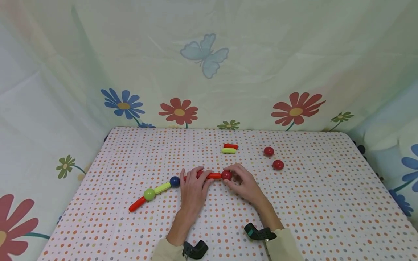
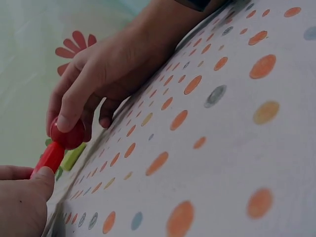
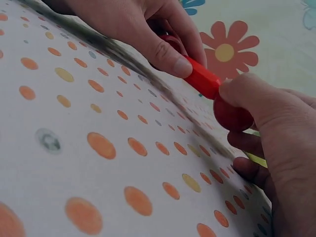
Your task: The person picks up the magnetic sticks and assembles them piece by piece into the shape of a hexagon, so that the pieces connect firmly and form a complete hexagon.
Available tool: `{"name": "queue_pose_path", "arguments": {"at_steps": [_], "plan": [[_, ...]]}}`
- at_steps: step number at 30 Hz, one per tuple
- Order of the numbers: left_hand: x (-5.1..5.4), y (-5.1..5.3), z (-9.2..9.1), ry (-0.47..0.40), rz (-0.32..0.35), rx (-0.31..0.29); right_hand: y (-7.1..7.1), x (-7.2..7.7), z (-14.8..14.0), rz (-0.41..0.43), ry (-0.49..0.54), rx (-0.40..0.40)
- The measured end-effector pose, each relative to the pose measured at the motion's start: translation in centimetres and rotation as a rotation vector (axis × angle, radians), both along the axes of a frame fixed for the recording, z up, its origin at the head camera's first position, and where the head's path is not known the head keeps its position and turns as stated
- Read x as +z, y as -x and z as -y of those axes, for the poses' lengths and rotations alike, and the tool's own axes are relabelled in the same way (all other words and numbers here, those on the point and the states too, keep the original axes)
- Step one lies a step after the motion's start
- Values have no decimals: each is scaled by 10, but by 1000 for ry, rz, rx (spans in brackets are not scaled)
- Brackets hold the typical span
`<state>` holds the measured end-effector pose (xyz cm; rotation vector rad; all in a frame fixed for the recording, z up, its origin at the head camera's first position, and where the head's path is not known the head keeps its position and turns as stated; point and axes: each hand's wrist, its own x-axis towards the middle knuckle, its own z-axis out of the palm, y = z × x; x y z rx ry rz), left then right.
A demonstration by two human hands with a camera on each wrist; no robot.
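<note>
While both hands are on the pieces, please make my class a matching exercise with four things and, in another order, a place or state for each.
Column one
1. Blue ball
2. Green ball
3. Loose yellow-green stick
4. Right hand

Column two
A. Lies beside the loose red stick
B. Holds a red ball
C. Touches the leftmost red stick in the head view
D. Sits between the other yellow-green stick and the left hand

Right pairs: 1-D, 2-C, 3-A, 4-B
</note>
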<state>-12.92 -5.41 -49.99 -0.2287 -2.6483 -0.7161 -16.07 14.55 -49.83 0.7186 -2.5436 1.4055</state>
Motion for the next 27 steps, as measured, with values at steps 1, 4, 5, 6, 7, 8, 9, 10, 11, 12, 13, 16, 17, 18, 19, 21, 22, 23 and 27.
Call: {"name": "queue_pose_path", "arguments": {"at_steps": [1, 4, 5, 6, 7, 8, 9, 10, 11, 12, 13, 16, 17, 18, 19, 21, 22, 23, 27], "plan": [[0, 1, 0, 1, 13, -3, 0, 0, 0, -1, -7, -7], [3, 2, 0, -9, 61, -21, 1, -1, -1, -12, -24, -28], [5, 3, 1, -16, 79, -25, 1, -2, -1, -11, -27, -31], [8, 3, 3, -14, 93, -24, 1, -2, -1, -6, -30, -31], [11, 4, 5, -4, 100, -17, 1, -2, -1, -6, -43, -30], [15, 4, 9, 6, 112, -8, 1, -2, -1, -2, -59, -25], [20, 3, 13, 20, 125, 9, 1, -2, 0, -1, -77, -17], [24, 3, 19, 43, 145, 30, 1, -2, 1, 3, -92, -10], [28, 2, 25, 66, 166, 56, 1, -2, 2, 6, -104, -4], [32, 2, 31, 87, 188, 86, 1, -3, 2, 5, -115, -1], [34, 1, 38, 105, 214, 120, 1, -3, 3, 0, -123, 0], [37, 1, 56, 144, 296, 219, 0, -3, 4, 4, -119, -9], [36, 1, 61, 148, 308, 250, -1, -3, 4, 3, -119, -13], [36, 1, 65, 145, 316, 273, -1, -4, 4, 2, -122, -19], [35, 1, 69, 150, 325, 292, -1, -5, 4, 0, -127, -27], [34, 2, 73, 141, 329, 313, 0, -6, 3, -1, -125, -43], [33, 1, 74, 130, 329, 319, 0, -6, 3, -7, -122, -52], [33, 1, 75, 125, 333, 323, 0, -7, 2, -8, -120, -64], [36, 2, 73, 124, 351, 314, 3, -6, 2, -11, -97, -98]]}}
